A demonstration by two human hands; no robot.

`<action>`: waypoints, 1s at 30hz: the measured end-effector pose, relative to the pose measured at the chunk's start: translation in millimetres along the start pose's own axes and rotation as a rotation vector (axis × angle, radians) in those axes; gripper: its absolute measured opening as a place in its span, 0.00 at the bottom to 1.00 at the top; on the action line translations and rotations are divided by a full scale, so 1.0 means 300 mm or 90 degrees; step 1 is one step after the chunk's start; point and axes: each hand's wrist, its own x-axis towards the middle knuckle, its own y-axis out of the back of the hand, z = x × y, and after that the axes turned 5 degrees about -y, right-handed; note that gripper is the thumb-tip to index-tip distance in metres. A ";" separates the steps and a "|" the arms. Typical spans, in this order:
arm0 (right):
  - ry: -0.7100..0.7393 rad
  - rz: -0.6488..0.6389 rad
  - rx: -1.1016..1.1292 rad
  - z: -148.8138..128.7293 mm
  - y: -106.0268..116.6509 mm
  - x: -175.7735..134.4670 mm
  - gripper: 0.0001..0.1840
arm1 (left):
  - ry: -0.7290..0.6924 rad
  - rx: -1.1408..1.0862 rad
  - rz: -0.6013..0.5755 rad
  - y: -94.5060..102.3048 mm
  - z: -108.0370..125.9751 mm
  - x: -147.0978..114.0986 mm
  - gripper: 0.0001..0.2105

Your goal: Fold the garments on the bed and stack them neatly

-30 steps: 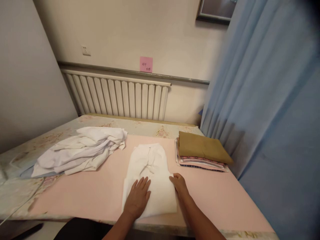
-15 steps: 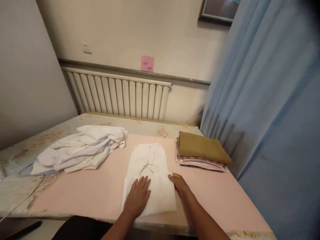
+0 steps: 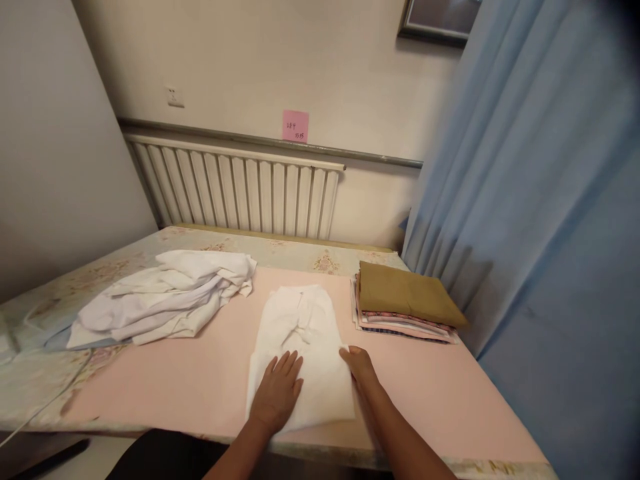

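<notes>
A white shirt [image 3: 315, 367], folded into a long narrow shape, lies on a pink cloth [image 3: 200, 387] that covers part of the table. My left hand [image 3: 278, 392] rests flat on its lower left part, fingers stretched out. At the shirt's right edge, my right hand [image 3: 359, 365] pinches the fabric between thumb and fingers. A small opening with creases, perhaps the collar, shows just above my left hand. The underside of the shirt is hidden.
A loose heap of white clothes [image 3: 170, 300] lies on the left. On the right is a neat stack of folded cloths, an olive-brown one [image 3: 405, 293] on top. A blue curtain [image 3: 500, 167] hangs along the right side. Behind the table is a radiator [image 3: 240, 190].
Both hands keep their places on the shirt. The whole view has shifted very slightly; nothing else visibly differs.
</notes>
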 end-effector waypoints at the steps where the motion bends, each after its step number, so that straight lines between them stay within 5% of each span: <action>1: -0.002 0.002 0.008 0.001 -0.001 0.000 0.17 | 0.001 0.000 -0.001 0.001 0.001 0.000 0.22; 19: 0.011 0.061 0.093 -0.011 -0.018 -0.062 0.11 | 0.003 0.004 -0.013 0.005 0.004 0.003 0.22; 26: 0.027 0.129 0.066 -0.005 0.004 -0.103 0.18 | 0.003 0.002 -0.005 0.007 0.004 0.001 0.22; 30: 0.186 0.204 -0.057 -0.025 -0.013 -0.148 0.21 | -0.001 0.004 -0.012 0.003 0.003 0.001 0.22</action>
